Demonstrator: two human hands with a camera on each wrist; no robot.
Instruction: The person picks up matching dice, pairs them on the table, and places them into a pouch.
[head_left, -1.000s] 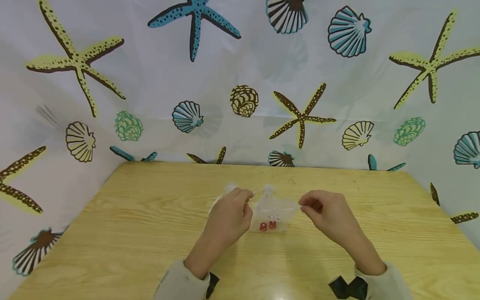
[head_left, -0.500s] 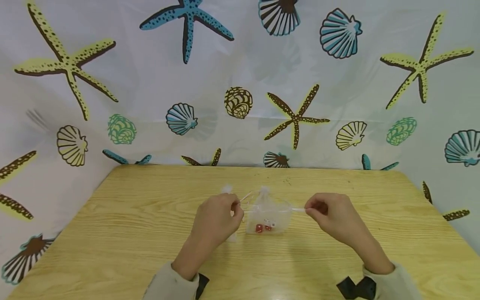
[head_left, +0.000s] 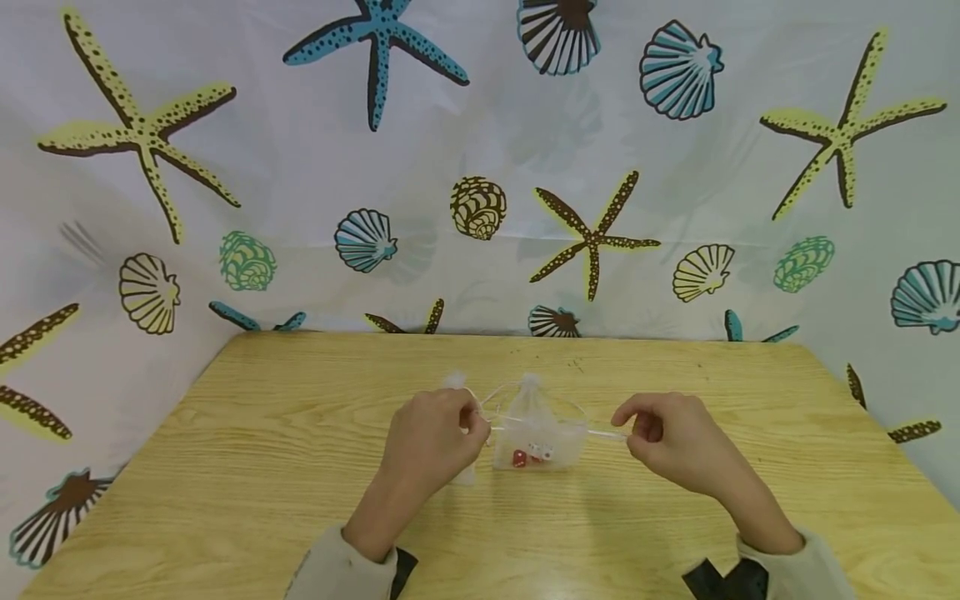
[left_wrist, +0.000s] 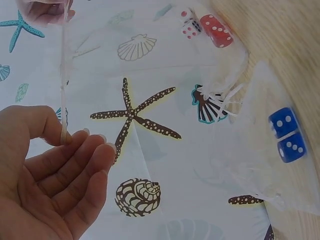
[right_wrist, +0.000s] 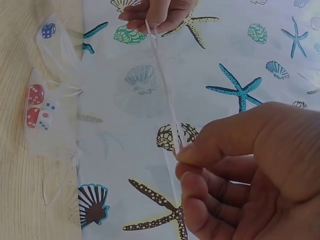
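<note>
My left hand [head_left: 431, 433] pinches one end of a thin white ribbon [right_wrist: 166, 90]. At its other end, my right hand [head_left: 675, 437] holds the ribbon between thumb and fingertip, so it runs roughly straight from hand to hand. Beyond the hands on the table stands a sheer white drawstring bag [head_left: 529, 408], gathered at the neck, with red dice [right_wrist: 36, 94] and white dice [right_wrist: 46, 120] inside. A second sheer bag [left_wrist: 255, 140] with blue dice [left_wrist: 291, 150] is beside it; in the head view my left hand hides most of that one.
Both bags stand on a light wooden table [head_left: 300, 417]. A white cloth [head_left: 420, 167] printed with starfish and shells hangs along its back and sides. Loose drawstring ends [left_wrist: 232, 100] stick out from the bags.
My hands have drawn apart, the right one moving rightward and slightly nearer me. The ribbon now shows stretched between them. The bags remain in place.
</note>
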